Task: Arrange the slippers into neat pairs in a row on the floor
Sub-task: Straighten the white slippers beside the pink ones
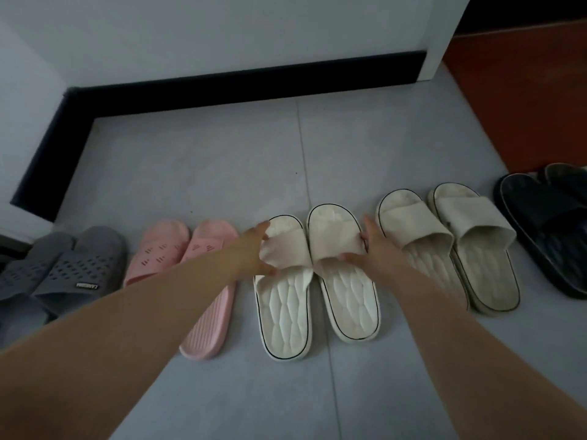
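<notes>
Five pairs of slippers stand in a row on the floor (190, 160), which is laid with smooth grey tiles, all with their toes towards a white wall (222, 36) that has a glossy black skirting (222, 90).

At the far left is the grey pair (63, 271), matte, with rows of small holes in the broad straps and a small label on one side. The two overlap a little.

Next is the pink pair (168, 249), of smooth moulded foam with short slits in the straps. The footbed of the right one is ribbed, and the left forearm crosses over it.

In the middle lies the cream pair (317, 249), touching side by side. Their soles are thick, with a thin dark line round the rim and a quilted footbed.

The left hand (254, 246) grips the outer edge of the left strap, its fingers (262, 231) curled over the front and its thumb at the back. The right hand (374, 249) grips the outer edge of the right strap in the same way.

Just beside it is the beige pair (444, 242), of the same shape but duller, set a little farther forward and angled.

At the far right is the black pair (546, 230), partly cut off by the frame.
</notes>
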Demonstrator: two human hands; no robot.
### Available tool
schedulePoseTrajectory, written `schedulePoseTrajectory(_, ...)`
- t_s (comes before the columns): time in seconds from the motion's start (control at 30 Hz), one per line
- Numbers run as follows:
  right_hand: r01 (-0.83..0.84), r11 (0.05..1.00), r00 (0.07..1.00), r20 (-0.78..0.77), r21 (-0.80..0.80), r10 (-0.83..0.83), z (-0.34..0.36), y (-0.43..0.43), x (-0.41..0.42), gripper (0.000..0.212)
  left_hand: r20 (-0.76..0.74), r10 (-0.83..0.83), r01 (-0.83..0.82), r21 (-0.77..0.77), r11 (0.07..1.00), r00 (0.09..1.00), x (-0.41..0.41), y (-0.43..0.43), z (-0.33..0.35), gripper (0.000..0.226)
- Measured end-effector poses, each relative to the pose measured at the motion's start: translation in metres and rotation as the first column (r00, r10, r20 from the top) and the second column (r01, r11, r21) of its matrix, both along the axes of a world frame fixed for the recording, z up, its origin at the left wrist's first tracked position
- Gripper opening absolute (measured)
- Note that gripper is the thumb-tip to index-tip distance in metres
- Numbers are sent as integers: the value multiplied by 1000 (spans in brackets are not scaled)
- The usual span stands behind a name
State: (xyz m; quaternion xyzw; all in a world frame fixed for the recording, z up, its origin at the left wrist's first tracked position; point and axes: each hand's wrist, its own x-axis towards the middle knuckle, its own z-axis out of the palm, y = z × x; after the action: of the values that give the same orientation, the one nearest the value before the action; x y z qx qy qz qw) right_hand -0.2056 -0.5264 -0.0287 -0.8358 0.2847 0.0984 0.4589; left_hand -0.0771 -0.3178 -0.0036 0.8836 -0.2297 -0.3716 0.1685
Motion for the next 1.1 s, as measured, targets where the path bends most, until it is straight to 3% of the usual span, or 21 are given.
schedulePoseTrajectory(0.3,94,988,995,27,121,-98,11,-4,-4,84,52,-115,114,28,993,992,12,-10,7,105)
schedulePoseTrajectory(0.43,73,992,996,42,99,-77,47,-31,-5,75,9,-74,75,-208,975,997,16,-50,27,85)
schedulePoseTrajectory(0.53,-10,1000,1000,8,-3,10,87,-69,-9,72,-75,-91,54,-391,919,993,5,-90,37,67)
schedulePoseTrajectory(0.6,-197,964,975,-140,-179,173,115,-99,-18,74,-103,-145,84,-450,889,984,-7,-115,40,61)
schedulePoseTrajectory(0.67,-447,848,861,-394,-285,321,140,-129,-37,75,-90,-214,148,-468,871,973,-21,-139,43,60)
schedulePoseTrajectory(0.73,-579,772,738,-569,-261,362,162,-157,-64,75,-75,-267,205,-457,866,961,-32,-158,45,63)
schedulePoseTrajectory(0.8,-612,754,692,-623,-238,365,174,-180,-92,76,-53,-299,248,-435,866,953,-39,-171,46,66)
schedulePoseTrajectory(0.87,-597,762,720,-585,-249,373,173,-201,-111,76,-30,-294,257,-409,875,955,-41,-180,45,70)
schedulePoseTrajectory(0.97,-488,848,814,-457,-206,358,145,-226,-114,75,15,-194,186,-365,912,981,-43,-192,39,74)
schedulePoseTrajectory(1.1,-358,925,918,-230,-130,323,76,-241,-86,82,82,-127,140,-183,973,988,-59,-208,21,91)
